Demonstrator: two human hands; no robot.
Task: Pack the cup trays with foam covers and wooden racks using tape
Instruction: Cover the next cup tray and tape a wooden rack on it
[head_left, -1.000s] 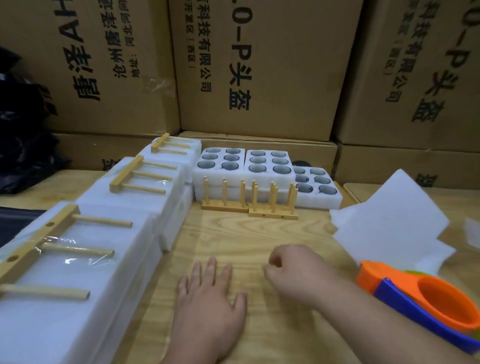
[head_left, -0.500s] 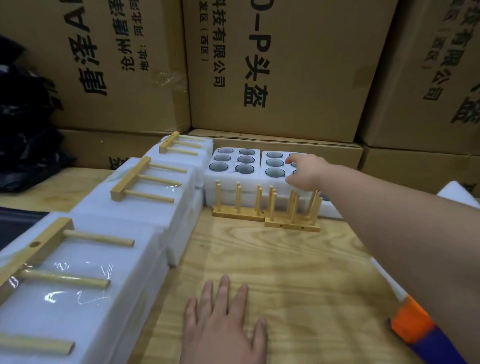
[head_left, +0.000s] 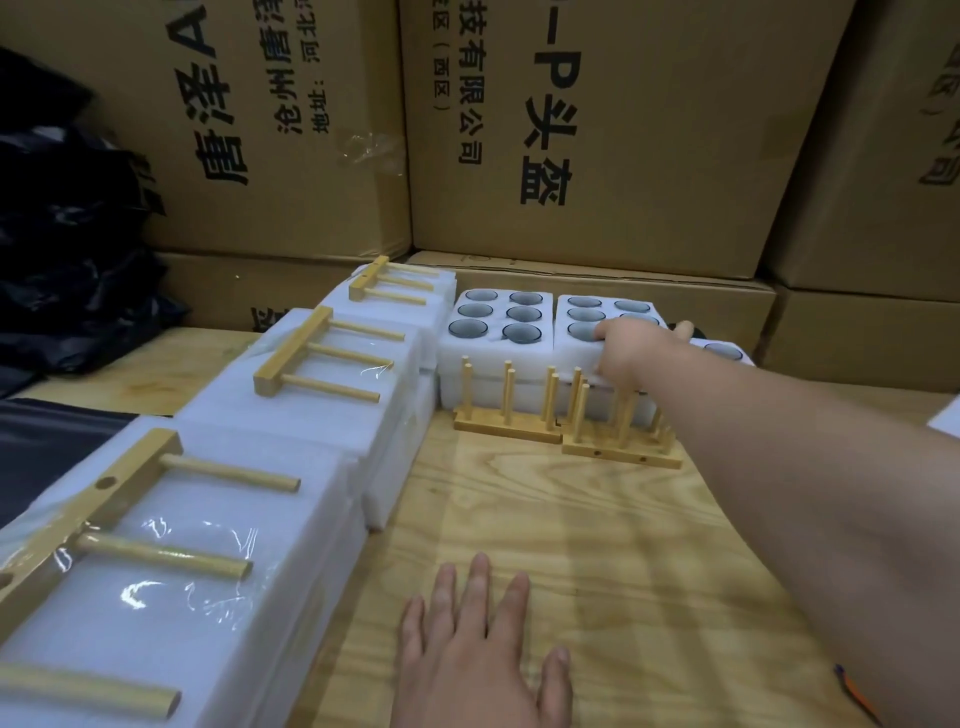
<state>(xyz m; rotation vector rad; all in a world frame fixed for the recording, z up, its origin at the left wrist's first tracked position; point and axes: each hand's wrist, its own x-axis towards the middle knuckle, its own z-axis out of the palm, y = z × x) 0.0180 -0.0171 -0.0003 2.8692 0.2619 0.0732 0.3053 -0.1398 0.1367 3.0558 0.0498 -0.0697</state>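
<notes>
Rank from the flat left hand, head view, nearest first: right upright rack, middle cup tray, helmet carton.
From left hand:
1. Right upright rack, on the table ahead.
2. Middle cup tray, behind the rack, gripped by right hand.
3. Helmet carton, back wall.

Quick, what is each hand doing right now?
Left hand: open, flat on the pale wooden table.
Right hand: grips the middle white foam tray of dark glass cups.
</notes>
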